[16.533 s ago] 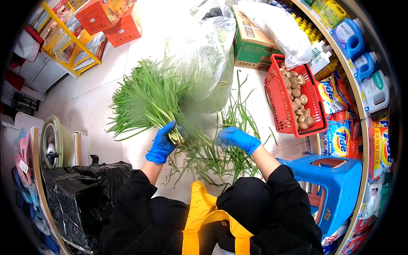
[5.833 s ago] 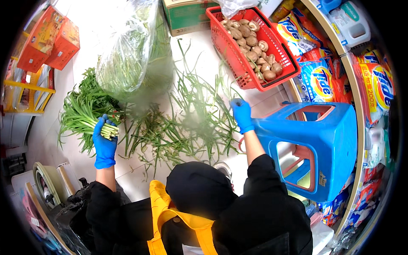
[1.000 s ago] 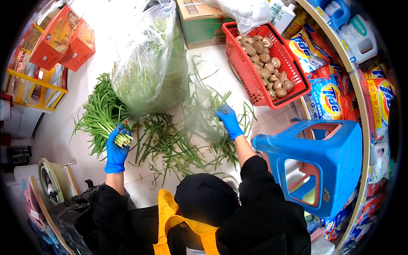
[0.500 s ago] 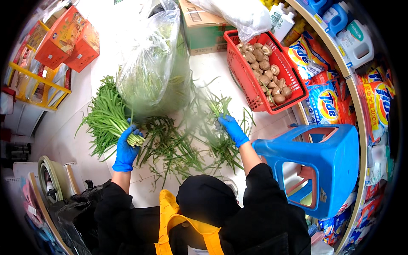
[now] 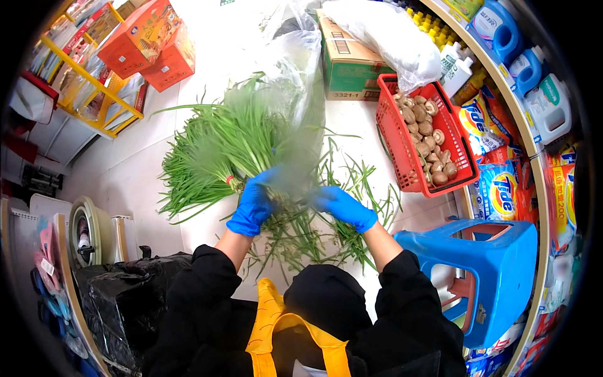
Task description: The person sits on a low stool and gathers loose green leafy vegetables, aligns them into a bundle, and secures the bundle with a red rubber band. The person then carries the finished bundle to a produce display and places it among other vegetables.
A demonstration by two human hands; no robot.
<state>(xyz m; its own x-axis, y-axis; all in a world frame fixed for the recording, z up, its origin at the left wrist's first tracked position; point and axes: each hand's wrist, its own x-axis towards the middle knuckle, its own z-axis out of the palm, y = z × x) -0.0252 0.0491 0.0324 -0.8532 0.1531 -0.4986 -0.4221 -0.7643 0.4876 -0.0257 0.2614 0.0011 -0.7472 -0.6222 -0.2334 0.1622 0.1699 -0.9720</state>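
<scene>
Person's left hand grips green bunch by its stalks, no tie visible | right hand just right, blurred, grip unclear | left: bundle already red-banded | near: loose stems remain unbundled | far: clear bag

Pale tiled floor, blue stool

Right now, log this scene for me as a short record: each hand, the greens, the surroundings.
Left hand: blue-gloved, closed around the lower end of a green bunch
Right hand: blue-gloved, near loose stalks; fingertips blurred, so its grip is unclear
Left of left hand: a red-banded bunch
Beyond the hands: a clear plastic bag, a cardboard box
Right side: a red basket holding brown mushrooms, a blue stool
</scene>
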